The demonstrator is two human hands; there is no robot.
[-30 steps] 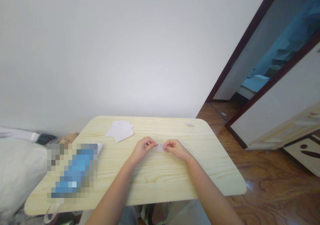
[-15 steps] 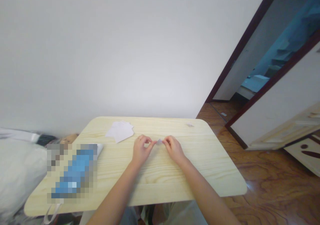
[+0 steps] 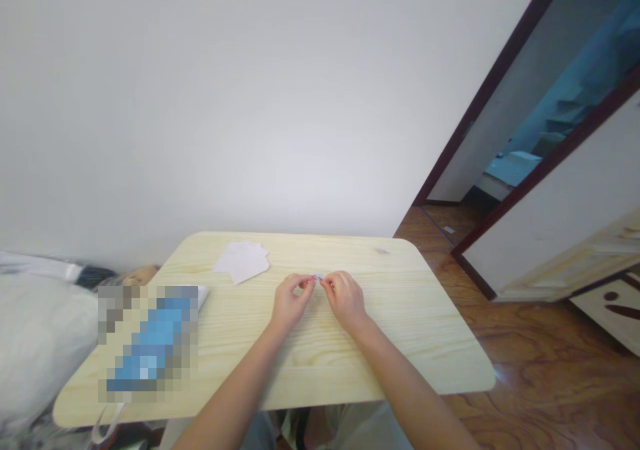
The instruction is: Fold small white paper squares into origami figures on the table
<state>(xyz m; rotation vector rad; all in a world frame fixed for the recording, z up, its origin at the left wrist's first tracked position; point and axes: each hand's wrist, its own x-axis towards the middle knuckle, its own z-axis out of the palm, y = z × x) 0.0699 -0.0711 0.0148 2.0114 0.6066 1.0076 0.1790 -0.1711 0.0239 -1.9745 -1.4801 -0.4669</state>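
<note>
A small whitish piece of paper (image 3: 319, 277) is pinched between the fingertips of both hands, a little above or on the wooden table (image 3: 325, 363); which of these, I cannot tell. My left hand (image 3: 291, 297) grips its left side with thumb and forefinger. On its other side, my right hand (image 3: 345, 295) is closed, and its fingers cover part of the paper. Several white paper sheets (image 3: 243, 261) lie loosely overlapped to the left of my hands, toward the back of the table.
A blurred-out blue item (image 3: 157, 337) with a white strap (image 3: 107, 427) rests at the table's left side. Some tiny bits (image 3: 382, 251) lie near the back right. Behind the table rises a white wall (image 3: 300, 103); a doorway (image 3: 480, 137) is at right.
My hands have come slightly closer together, and less of the small paper piece shows between them. The view has shifted a little.
</note>
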